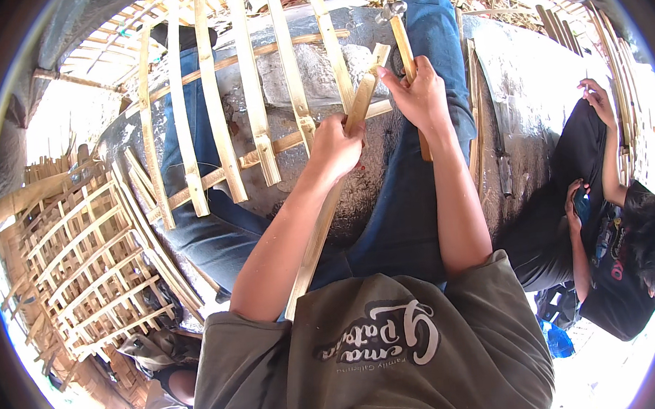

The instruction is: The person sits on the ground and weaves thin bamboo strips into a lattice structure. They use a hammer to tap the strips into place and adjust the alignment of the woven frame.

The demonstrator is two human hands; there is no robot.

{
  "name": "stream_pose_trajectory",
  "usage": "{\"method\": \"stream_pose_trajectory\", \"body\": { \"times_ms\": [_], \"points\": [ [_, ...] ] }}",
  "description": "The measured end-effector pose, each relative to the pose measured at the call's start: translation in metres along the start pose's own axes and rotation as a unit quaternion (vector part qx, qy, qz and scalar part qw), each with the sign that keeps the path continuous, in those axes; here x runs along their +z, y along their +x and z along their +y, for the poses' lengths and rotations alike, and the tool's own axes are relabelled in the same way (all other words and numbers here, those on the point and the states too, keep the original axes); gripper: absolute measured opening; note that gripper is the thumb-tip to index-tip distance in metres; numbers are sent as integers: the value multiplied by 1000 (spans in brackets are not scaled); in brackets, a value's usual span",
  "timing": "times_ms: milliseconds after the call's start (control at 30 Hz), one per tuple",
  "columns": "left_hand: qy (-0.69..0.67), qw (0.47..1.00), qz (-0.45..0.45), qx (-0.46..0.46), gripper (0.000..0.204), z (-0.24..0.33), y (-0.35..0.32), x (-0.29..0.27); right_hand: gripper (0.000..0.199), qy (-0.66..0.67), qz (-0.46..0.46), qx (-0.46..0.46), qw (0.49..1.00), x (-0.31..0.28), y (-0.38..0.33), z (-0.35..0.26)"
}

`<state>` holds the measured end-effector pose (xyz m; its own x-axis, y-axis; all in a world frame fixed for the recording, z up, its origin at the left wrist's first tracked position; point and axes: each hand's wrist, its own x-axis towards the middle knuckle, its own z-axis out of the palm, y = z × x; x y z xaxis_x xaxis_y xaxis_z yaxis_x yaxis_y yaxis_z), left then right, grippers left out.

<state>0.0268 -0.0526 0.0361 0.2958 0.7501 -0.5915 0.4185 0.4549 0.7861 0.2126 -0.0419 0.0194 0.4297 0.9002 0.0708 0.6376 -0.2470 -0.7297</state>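
My left hand [336,149] is closed round a long split bamboo strip [316,243], which slants up from beside my body past my fist. In my right hand [420,97] is a hammer [401,43], its metal head up and its wooden handle passing under the palm. The thumb and forefinger of that hand are close to the strip's upper end; whether they pinch it or something small, I cannot make out. Left of both hands lies a bamboo lattice [221,136], several slats set side by side across two cross strips. Its near cross strip ends close to my left hand.
My jeans-clad legs [393,193] spread around a grey, worn surface [297,184]. A large knife [505,167] lies right of my right leg. Woven bamboo panels [93,261] stand at left. At right sits another person [603,227] in black, a phone in one hand.
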Motion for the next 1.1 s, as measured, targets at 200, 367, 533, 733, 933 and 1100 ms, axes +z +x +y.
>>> {"method": "stream_pose_trajectory", "body": {
  "times_ms": [200, 367, 533, 733, 933, 1100],
  "points": [
    [-62, 998, 25, -3, 32, -14, 9, 3, 68, -9, -17, 31, 999, 10, 9, 16],
    [-62, 996, 59, 24, 33, -24, 18, 9, 74, -22, -24, 53, 998, 18, 18, 21],
    [4, 996, 85, 41, 33, -11, 12, -1, 78, -13, -26, 86, 996, 23, 35, 21],
    [141, 974, 137, 113, 36, -18, 12, 1, 80, -30, -53, 98, 993, 33, 44, 23],
    [217, 952, 136, 171, 50, -5, -20, 8, 90, -36, -71, 96, 992, 28, 40, 30],
    [415, 842, 218, 269, 61, -26, -22, 23, 95, -34, -80, 115, 990, 28, 40, 32]
  ]
}}
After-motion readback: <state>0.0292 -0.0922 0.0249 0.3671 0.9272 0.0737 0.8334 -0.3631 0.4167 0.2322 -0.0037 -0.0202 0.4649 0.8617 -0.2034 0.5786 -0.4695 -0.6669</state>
